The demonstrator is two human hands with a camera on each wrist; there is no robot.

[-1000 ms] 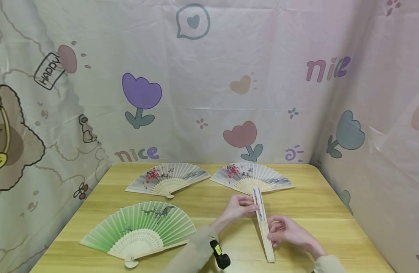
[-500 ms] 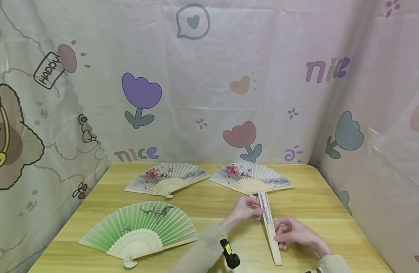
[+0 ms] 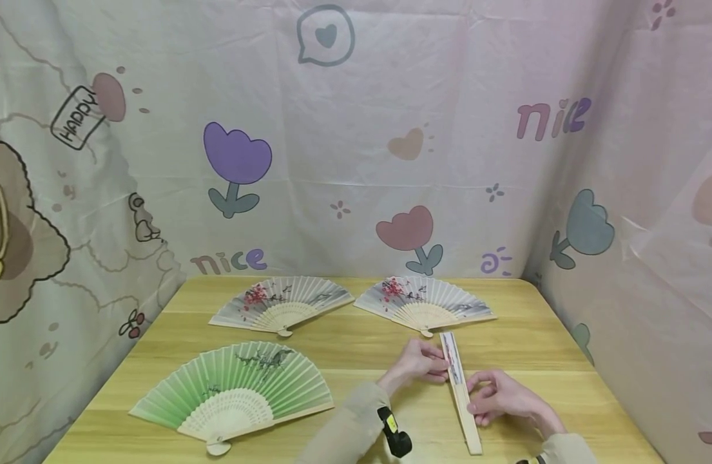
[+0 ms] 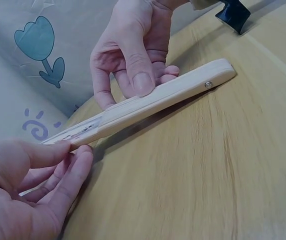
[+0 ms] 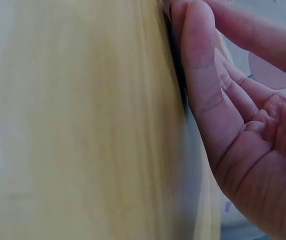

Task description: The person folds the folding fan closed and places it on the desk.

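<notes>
Far to your left, the printed backdrop [image 3: 344, 129] carries a small tilted tag reading "HAPPY" [image 3: 73, 122], and lower down, just above the table's back edge, the word "nice" [image 3: 228, 261] in pink and purple letters.

On the wooden table [image 3: 361, 348] the green fan [image 3: 234, 390] lies spread open at the front left. Behind it a white fan with red blossoms [image 3: 281, 303] lies open, and a second white blossom fan [image 3: 424, 303] lies open to its right.

Your left hand [image 3: 416, 362] pinches the printed upper end of the closed fan [image 3: 461, 390] between thumb and fingertips; the left wrist view shows your thumb [image 4: 48, 152] lying along its top edge and your fingers beneath. A black wrist device [image 3: 395, 438] sits on that sleeve.

The closed fan lies at the front right of the table, running from just in front of the second blossom fan towards you, its pivot end [image 4: 210, 82] down on the wood.

Your right hand [image 3: 497, 396] grips the fan's wooden guard mid-length, fingers curled round it with the thumb [image 4: 140, 75] pressed on its side. The right wrist view is mostly blurred wood and fingers [image 5: 203, 90].

High on the right, "nice" [image 3: 555, 117] is printed again.
</notes>
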